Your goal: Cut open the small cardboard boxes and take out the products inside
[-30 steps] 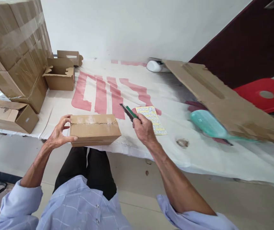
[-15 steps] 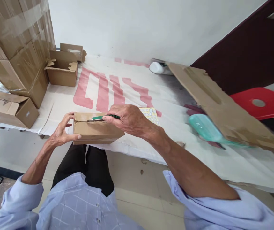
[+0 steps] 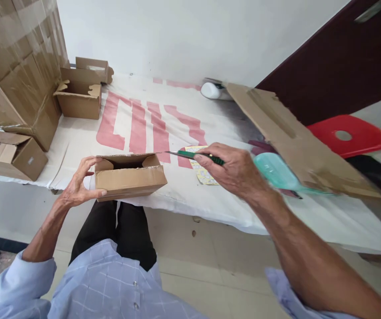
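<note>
A small brown cardboard box (image 3: pixel 130 180) rests at the table's front edge, its top partly open with a dark gap along it. My left hand (image 3: pixel 81 184) grips the box's left end, thumb on the near side and fingers at the far side. To the right of the box, my right hand (image 3: pixel 228 168) is wrapped round a green box cutter (image 3: pixel 190 154). The cutter's blade points left toward the box's far right corner. Beneath my right hand lies a yellow and white patterned sheet (image 3: pixel 206 177), partly covered by it.
Stacked, taped cartons (image 3: pixel 20 66) rise at the left, with an open box (image 3: pixel 79 106) beside them and another box (image 3: pixel 13 155) in front. At right are a leaning cardboard sheet (image 3: pixel 296 141), a teal case (image 3: pixel 273 170), a white bottle (image 3: pixel 210 90) and a red stool (image 3: pixel 359 133).
My right hand has drawn the box cutter to the right, off the box's top. The box's top, shut before, now gapes open. My left hand keeps its hold.
</note>
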`<state>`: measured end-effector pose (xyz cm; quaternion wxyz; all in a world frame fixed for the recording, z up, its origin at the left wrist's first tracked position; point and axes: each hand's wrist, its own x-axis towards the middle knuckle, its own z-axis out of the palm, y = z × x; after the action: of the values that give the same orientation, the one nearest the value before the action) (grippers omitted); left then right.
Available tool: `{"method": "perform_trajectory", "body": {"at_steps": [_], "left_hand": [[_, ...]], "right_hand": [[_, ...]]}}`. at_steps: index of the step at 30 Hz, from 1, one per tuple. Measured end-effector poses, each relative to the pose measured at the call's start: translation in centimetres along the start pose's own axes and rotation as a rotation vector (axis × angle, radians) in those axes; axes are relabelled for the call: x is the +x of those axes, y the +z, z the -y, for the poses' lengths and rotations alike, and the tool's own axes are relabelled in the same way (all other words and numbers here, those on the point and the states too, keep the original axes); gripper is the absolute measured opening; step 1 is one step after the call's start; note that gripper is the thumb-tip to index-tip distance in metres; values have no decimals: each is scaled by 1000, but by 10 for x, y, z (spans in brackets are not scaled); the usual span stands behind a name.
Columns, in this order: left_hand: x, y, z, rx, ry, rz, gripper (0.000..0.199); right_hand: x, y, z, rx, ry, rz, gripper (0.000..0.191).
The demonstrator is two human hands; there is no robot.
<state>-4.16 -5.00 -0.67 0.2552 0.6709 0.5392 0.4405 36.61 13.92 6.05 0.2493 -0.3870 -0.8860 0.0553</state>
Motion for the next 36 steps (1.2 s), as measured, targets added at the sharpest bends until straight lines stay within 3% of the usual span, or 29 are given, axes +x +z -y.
{"method": "perform_trajectory", "body": {"at_steps": [4, 6, 8, 11, 12, 15, 18, 20, 24, 36], "left_hand": [[0, -2, -8, 95, 95, 33, 77], [1, -3, -16, 153, 139, 59, 65], [2, -3, -25, 207, 164, 79, 55], [3, -2, -34, 261, 178, 78, 47], [3, -2, -35, 271, 184, 71, 47], [1, -1, -35, 286, 206, 55, 50], [0, -1, -32, 276, 212, 51, 58], [0, -1, -30, 266, 205, 51, 61], [2, -1, -30, 271, 169, 65, 63], [1, 0, -30, 318, 201, 58, 59]], "right_hand": [[-52, 74, -26, 80, 373, 42, 53], [-63, 107, -27, 144, 409, 64, 54], [-58, 120, -21, 227, 345, -24, 52], [-28, 102, 5, 317, 125, -244, 40], [-15, 91, 19, 335, 18, -258, 34], [19, 65, 64, 354, -284, -95, 27], [42, 61, 97, 319, -450, 95, 28], [52, 69, 105, 305, -478, 145, 25], [66, 83, 100, 352, -482, 121, 16], [74, 94, 92, 728, -409, 161, 9]]}}
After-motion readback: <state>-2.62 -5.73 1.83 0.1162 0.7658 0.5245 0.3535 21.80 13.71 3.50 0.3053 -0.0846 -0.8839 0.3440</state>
